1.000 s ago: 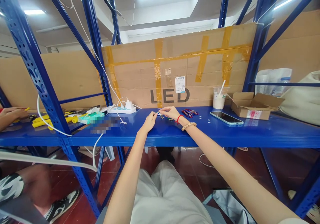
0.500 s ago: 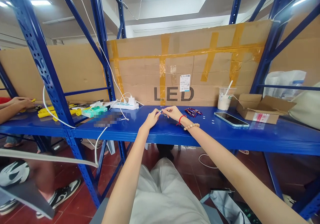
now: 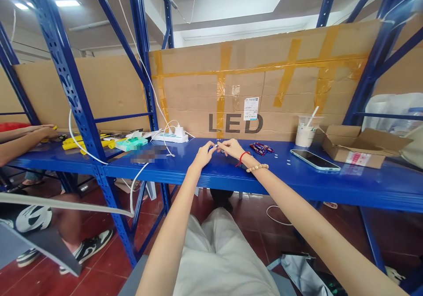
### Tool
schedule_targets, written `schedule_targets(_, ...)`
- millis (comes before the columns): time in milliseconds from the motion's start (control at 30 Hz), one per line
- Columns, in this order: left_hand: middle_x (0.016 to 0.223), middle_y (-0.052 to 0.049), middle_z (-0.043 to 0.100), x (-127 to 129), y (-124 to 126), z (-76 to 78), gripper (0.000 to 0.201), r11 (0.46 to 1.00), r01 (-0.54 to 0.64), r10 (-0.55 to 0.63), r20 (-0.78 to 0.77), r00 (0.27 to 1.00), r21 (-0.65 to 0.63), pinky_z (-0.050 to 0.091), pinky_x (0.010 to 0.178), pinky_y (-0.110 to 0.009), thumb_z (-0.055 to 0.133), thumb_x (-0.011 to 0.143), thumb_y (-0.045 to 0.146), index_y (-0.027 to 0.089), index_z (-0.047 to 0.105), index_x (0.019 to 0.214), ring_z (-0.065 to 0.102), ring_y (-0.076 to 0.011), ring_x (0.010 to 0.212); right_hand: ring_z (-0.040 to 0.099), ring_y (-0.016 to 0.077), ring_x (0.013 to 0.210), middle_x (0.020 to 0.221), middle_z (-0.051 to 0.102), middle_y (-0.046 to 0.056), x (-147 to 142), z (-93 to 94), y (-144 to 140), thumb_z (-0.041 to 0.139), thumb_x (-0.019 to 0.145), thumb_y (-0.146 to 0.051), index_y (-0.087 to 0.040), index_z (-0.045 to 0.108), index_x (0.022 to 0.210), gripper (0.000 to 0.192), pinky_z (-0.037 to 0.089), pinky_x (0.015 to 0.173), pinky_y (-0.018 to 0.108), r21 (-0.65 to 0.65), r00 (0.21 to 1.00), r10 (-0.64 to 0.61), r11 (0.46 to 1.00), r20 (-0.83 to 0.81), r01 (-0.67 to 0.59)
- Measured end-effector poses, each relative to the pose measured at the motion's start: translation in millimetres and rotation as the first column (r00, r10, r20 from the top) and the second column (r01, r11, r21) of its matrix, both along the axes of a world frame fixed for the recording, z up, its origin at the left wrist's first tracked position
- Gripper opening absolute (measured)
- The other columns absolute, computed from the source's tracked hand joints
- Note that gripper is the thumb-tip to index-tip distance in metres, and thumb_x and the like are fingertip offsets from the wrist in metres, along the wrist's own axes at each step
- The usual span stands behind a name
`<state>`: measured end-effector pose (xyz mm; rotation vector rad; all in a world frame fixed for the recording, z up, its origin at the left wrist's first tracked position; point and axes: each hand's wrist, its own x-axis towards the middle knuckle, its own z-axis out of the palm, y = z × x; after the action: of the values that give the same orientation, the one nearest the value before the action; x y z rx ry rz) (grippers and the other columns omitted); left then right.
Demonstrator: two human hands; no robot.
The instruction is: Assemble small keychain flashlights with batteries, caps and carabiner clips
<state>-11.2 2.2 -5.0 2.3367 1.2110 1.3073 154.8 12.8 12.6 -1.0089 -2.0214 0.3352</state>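
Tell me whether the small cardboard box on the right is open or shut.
Open: the small cardboard box has its flaps spread outward.

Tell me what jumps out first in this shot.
The big taped cardboard box marked LED fills the back of the blue shelf. In front of it, the left hand and right hand meet over a small part, too small to identify. A phone and a cup sit to the right.
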Motion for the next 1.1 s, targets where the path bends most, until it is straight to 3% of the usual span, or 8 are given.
schedule_targets(167,0.061,0.004,0.055,0.3,-2.4,1.6,0.018,0.999,0.020,-0.019,0.049,0.999,-0.034,0.040,0.065,-0.023,0.042,0.085,0.033,0.021,0.054,0.091,0.052,-0.0121,0.061,0.046,0.0081,0.038,0.060,0.065,0.006,-2.8,3.8,-3.7,0.050,0.077,-0.054,-0.012,0.069,0.064,0.048,0.042,0.052,0.026,-0.033,0.992,0.026,0.999,-0.122,-0.031)
schedule_targets(333,0.060,0.004,0.054,1.1,-4.0,2.0,0.023,0.996,0.085,-0.084,0.086,0.993,0.001,0.042,0.066,-0.023,0.043,0.084,0.029,0.021,0.056,0.101,0.053,-0.0121,0.061,0.047,0.0074,0.041,0.080,0.068,0.010,-5.2,7.2,-10.0,0.065,0.065,-0.048,-0.011,0.070,0.082,0.041,0.039,0.042,0.024,-0.101,0.958,0.023,0.993,-0.284,-0.054)
schedule_targets(533,0.070,0.000,0.061,4.7,-6.6,3.0,0.024,0.997,0.066,-0.059,0.190,0.980,-0.033,0.044,0.074,-0.026,0.044,0.082,0.028,0.019,0.060,0.098,0.056,-0.0142,0.069,0.048,0.0092,0.045,0.064,0.065,0.007,-3.6,10.1,-12.8,0.069,0.059,-0.048,-0.010,0.070,0.087,0.047,0.036,0.038,0.021,-0.131,0.949,0.009,0.990,-0.314,-0.053)
schedule_targets(667,0.087,-0.003,0.065,5.7,-6.4,1.0,0.021,0.996,0.073,-0.058,0.227,0.972,-0.058,0.043,0.080,-0.029,0.046,0.080,0.026,0.020,0.063,0.091,0.057,-0.0160,0.081,0.050,0.0100,0.045,0.063,0.063,0.006,-0.1,9.3,-12.1,0.070,0.056,-0.052,-0.010,0.070,0.083,0.049,0.038,0.038,0.022,-0.120,0.971,0.032,0.991,-0.237,-0.062)
schedule_targets(767,0.073,-0.001,0.063,5.7,-5.8,-1.7,0.018,0.987,0.112,-0.081,0.248,0.965,-0.114,0.045,0.071,-0.027,0.048,0.078,0.026,0.018,0.062,0.085,0.056,-0.0143,0.071,0.051,0.0094,0.045,0.075,0.064,0.008,4.0,9.4,-9.8,0.070,0.054,-0.056,-0.012,0.070,0.073,0.048,0.041,0.040,0.024,-0.074,0.981,0.107,0.990,-0.161,-0.120)
schedule_targets(900,0.054,0.004,0.053,5.6,-3.5,-5.5,0.014,0.970,0.176,-0.120,0.303,0.945,-0.166,0.042,0.058,-0.023,0.050,0.076,0.030,0.017,0.057,0.076,0.049,-0.0101,0.054,0.052,0.0100,0.045,0.077,0.062,0.007,9.3,12.6,-4.1,0.067,0.058,-0.059,-0.015,0.069,0.068,0.046,0.045,0.045,0.027,-0.015,0.982,0.187,0.982,-0.040,-0.188)
schedule_targets(1100,0.058,0.005,0.053,5.7,-2.9,-6.1,0.017,0.942,0.301,-0.239,0.332,0.912,-0.148,0.039,0.056,-0.021,0.056,0.072,0.033,0.017,0.051,0.072,0.048,-0.0084,0.055,0.057,0.0137,0.054,0.069,0.062,0.005,17.7,15.7,2.5,0.066,0.066,-0.052,-0.017,0.068,0.064,0.035,0.045,0.056,0.028,0.109,0.977,0.154,0.979,0.150,-0.171)
